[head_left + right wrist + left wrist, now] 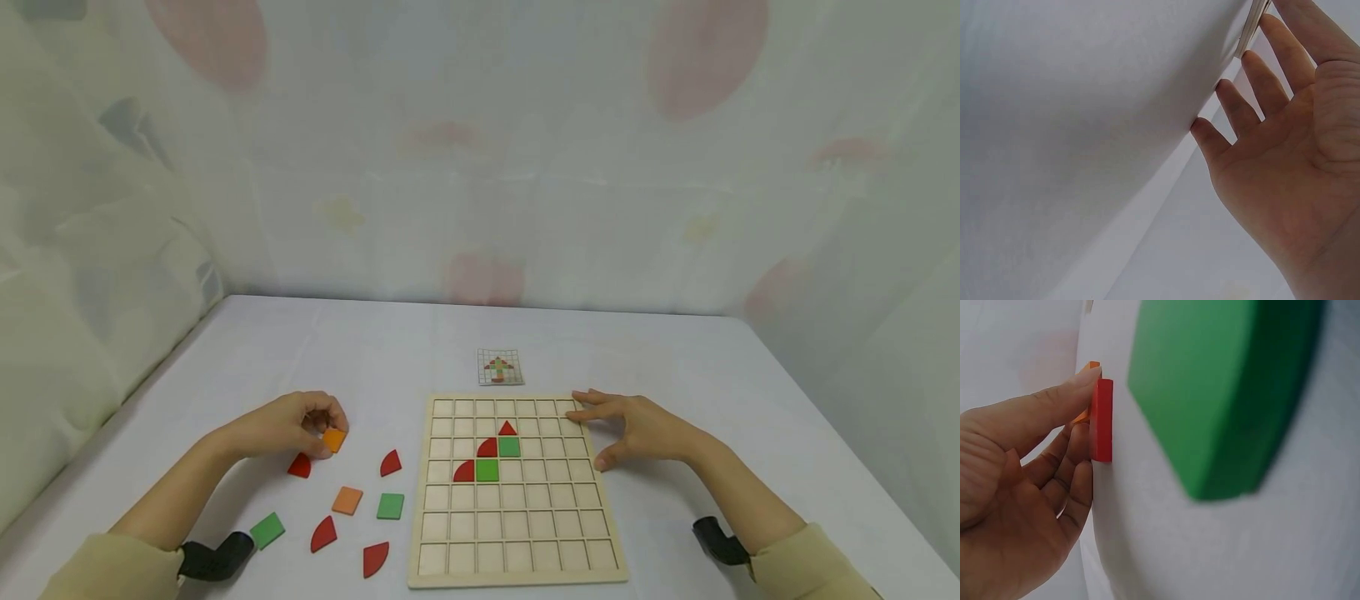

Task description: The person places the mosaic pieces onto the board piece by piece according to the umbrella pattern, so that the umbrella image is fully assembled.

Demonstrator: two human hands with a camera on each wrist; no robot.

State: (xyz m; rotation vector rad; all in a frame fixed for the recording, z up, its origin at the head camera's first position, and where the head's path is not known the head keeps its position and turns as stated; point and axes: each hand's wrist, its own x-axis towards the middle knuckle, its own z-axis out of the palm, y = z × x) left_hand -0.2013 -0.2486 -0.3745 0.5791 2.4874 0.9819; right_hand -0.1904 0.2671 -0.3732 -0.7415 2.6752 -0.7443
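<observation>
Left of the board, my left hand (288, 425) pinches an orange square tile (334, 439) between thumb and fingers. A red quarter-circle tile (300, 466) lies just under that hand; the left wrist view shows this red tile (1103, 420) edge-on beside the fingertips. My right hand (637, 429) rests with spread fingers at the upper right edge of the wooden grid board (517, 578). On the board lie a red triangle (507, 428), two red quarter-circles (464, 472) and two green squares (487, 471), arranged in a diagonal stepped shape.
Loose tiles lie left of the board: an orange square (347, 500), green squares (390, 506) and several red quarter-circles (324, 534). A small printed pattern card (500, 367) lies behind the board. White cloth (480, 208) with faint shapes hangs behind the table.
</observation>
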